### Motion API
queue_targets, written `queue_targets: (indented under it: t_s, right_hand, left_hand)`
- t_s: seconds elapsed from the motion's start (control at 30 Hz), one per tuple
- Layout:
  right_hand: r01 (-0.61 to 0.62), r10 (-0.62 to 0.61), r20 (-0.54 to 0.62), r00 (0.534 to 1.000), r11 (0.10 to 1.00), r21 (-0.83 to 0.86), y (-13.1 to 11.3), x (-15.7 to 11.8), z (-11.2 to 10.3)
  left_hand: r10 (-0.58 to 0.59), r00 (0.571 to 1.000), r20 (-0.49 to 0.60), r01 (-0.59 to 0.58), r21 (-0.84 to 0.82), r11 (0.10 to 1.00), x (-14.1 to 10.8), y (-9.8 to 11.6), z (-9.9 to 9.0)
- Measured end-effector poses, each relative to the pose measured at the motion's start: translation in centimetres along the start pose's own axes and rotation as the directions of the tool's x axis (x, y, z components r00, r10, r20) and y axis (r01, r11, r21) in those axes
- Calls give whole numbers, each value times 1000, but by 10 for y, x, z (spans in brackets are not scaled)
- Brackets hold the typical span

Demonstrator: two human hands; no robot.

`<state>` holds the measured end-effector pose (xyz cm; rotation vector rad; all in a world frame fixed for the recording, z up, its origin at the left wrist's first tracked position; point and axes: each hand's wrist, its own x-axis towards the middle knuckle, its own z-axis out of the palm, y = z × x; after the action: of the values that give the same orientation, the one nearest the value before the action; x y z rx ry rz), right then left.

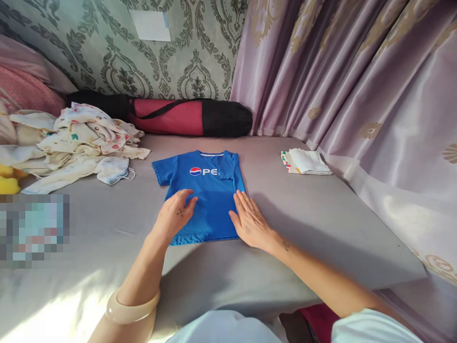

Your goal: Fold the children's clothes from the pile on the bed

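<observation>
A blue T-shirt (214, 209) lies flat on the grey sheet, its collar toward the wall. Its right side is folded inward, with that sleeve lying over part of the white lettering; the left sleeve sticks out. My left hand (176, 212) is over the shirt's lower left part, fingers curved and thumb apart, holding nothing visible. My right hand (250, 221) rests with fingers stretched along the shirt's folded right edge, its thumb spread onto the cloth.
Crumpled light clothes (89, 138) are heaped at the left. A red and black bag (171, 116) lies along the wall. Small folded cloths (309, 161) sit at the right, near the purple curtain (303, 71). A yellow item (9, 181) lies far left.
</observation>
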<state>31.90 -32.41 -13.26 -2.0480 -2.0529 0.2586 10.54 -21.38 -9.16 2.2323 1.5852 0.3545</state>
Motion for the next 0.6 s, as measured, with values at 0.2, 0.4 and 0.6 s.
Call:
queue_targets:
  t_s: [0.2,0.4,0.6]
  right_hand:
    - [94,-95,-11,995,995,-41,-5,-33,9]
    - [49,-42,193,980,998,-31,-6,-25,-17]
    - [87,-92,182,979,996,32,-18,45,-51]
  left_hand:
    - [-219,975,-29,220,60,974,2,-31,-20]
    - [-357,933,38,349,135,927,1,-44,-31]
    - [-378,924,54,357,229,906,-2,-47,-33]
